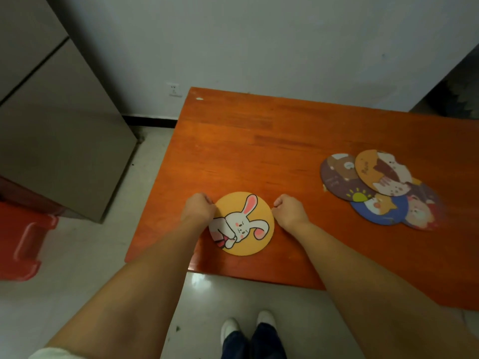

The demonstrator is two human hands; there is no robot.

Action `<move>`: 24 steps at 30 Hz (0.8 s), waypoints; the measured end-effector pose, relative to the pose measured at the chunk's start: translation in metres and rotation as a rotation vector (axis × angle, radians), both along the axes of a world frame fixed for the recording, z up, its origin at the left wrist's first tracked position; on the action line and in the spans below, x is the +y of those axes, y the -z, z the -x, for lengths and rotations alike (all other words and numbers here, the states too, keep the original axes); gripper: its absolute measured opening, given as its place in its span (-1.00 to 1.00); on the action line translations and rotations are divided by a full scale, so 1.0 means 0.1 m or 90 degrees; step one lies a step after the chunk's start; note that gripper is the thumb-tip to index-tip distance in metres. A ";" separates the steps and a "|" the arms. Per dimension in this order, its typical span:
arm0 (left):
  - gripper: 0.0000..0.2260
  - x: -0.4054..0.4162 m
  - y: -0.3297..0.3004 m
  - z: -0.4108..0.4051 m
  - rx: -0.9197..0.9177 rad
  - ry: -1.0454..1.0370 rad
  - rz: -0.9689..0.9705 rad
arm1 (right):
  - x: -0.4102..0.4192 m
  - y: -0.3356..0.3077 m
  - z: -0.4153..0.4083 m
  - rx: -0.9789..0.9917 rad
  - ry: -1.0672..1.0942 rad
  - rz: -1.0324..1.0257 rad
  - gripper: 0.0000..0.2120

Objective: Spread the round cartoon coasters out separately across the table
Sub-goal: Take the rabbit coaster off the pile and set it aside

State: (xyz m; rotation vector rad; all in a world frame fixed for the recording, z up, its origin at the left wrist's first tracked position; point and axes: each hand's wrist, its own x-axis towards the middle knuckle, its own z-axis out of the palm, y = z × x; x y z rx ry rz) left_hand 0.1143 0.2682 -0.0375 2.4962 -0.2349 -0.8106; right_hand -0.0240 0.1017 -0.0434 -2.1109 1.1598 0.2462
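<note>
Coasters are the subject; we begin with the orange table point(259, 141) that bears them. Toward its right side four coasters point(378, 186) overlap in a heap. Well apart, near the table's front left corner, the yellow rabbit coaster point(245, 224) lies flat. Our left hand point(199, 207) and right hand point(287, 209), fingers curled, pinch its opposite edges.
</note>
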 end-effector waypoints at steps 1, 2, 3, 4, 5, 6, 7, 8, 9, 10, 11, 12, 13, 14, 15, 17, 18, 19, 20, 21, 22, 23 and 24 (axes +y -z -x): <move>-0.97 -0.01 -0.04 -0.01 -0.006 0.013 -0.011 | -0.03 -0.04 0.02 0.006 -0.004 0.004 -0.82; -0.98 -0.03 -0.09 -0.01 -0.016 0.034 -0.024 | -0.08 -0.09 0.03 0.013 -0.013 0.011 -0.79; -0.94 -0.07 -0.14 -0.02 -0.030 0.059 -0.040 | -0.13 -0.16 0.05 0.023 -0.024 0.021 -0.77; -0.89 -0.13 -0.21 -0.02 -0.047 0.086 -0.053 | -0.19 -0.23 0.08 0.030 -0.035 0.037 -0.74; -0.84 -0.21 -0.28 -0.02 -0.066 0.114 -0.059 | -0.26 -0.31 0.12 0.036 -0.043 0.058 -0.72; -0.80 -0.31 -0.35 -0.01 -0.084 0.139 -0.057 | -0.34 -0.39 0.16 0.038 -0.048 0.086 -0.70; -0.76 -0.43 -0.41 0.01 -0.101 0.156 -0.051 | -0.43 -0.48 0.21 0.037 -0.050 0.115 -0.68; -0.71 -0.56 -0.49 0.03 -0.116 0.167 -0.040 | -0.52 -0.56 0.27 0.034 -0.054 0.142 -0.66; -0.68 -0.70 -0.56 0.08 -0.130 0.177 -0.025 | -0.62 -0.63 0.35 0.035 -0.057 0.163 -0.64; -0.67 -0.85 -0.63 0.13 -0.143 0.184 -0.007 | -0.73 -0.69 0.44 0.039 -0.057 0.177 -0.62; -0.67 -1.00 -0.69 0.20 -0.152 0.191 0.010 | -0.85 -0.73 0.54 0.044 -0.051 0.186 -0.59; -0.68 -1.16 -0.73 0.28 -0.156 0.198 0.024 | -0.98 -0.76 0.65 0.049 -0.041 0.189 -0.54; -0.68 -1.32 -0.76 0.36 -0.158 0.207 0.034 | -1.11 -0.78 0.77 0.054 -0.027 0.186 -0.50; -0.68 -1.48 -0.78 0.45 -0.159 0.216 0.041 | -1.25 -0.79 0.88 0.056 -0.011 0.182 -0.47; -0.68 -1.64 -0.78 0.54 -0.158 0.225 0.043 | -1.39 -0.79 0.99 0.057 0.003 0.182 -0.46; -0.68 -1.97 -0.77 0.72 -0.155 0.239 0.045 | -1.70 -0.77 1.20 0.062 0.025 0.194 -0.48; -0.68 -2.13 -0.75 0.80 -0.156 0.244 0.045 | -1.86 -0.76 1.29 0.065 0.033 0.196 -0.50; -0.68 -2.29 -0.73 0.89 -0.155 0.246 0.046 | -2.01 -0.75 1.38 0.067 0.036 0.192 -0.51; -0.68 -2.44 -0.70 0.98 -0.149 0.242 0.048 | -2.17 -0.73 1.46 0.069 0.036 0.184 -0.51; -0.69 -2.60 -0.67 1.08 -0.140 0.236 0.050 | -2.33 -0.71 1.54 0.071 0.037 0.180 -0.52; -0.71 -2.76 -0.63 1.17 -0.130 0.234 0.050 | -2.49 -0.69 1.61 0.074 0.040 0.182 -0.53; -0.72 -2.90 -0.60 1.26 -0.119 0.234 0.047 | -2.64 -0.67 1.67 0.079 0.046 0.184 -0.56; -0.73 -3.04 -0.55 1.34 -0.108 0.231 0.041 | -2.78 -0.65 1.73 0.082 0.052 0.181 -0.59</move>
